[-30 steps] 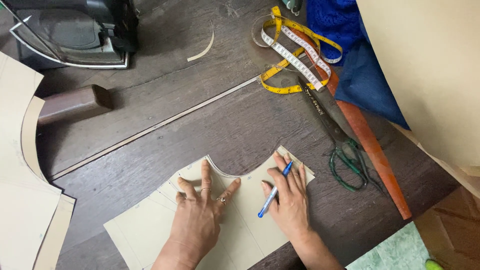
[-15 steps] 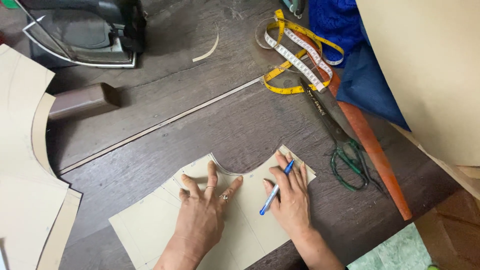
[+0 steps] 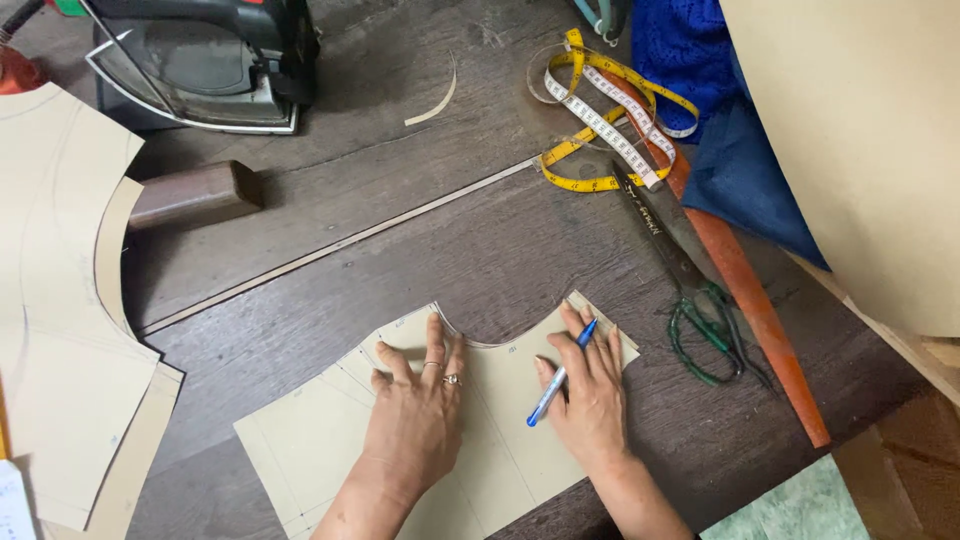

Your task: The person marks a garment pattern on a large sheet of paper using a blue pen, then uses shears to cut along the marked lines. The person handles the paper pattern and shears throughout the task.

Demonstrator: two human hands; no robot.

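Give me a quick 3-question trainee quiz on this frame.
1. True or false: the left hand lies flat on the paper pattern piece.
2. What does the right hand hold? A) scissors B) blue pen C) tape measure
3. Which tool lies between the tape measure and the pattern piece?

Key: 1 true; 2 B, the blue pen; 3 the scissors.

Left hand (image 3: 418, 415): palm down, fingers spread and flat, rings on two fingers. Right hand (image 3: 590, 395): palm down, fingers extended forward, pinching a thin object between thumb and index. Both forearms enter from bottom edge.
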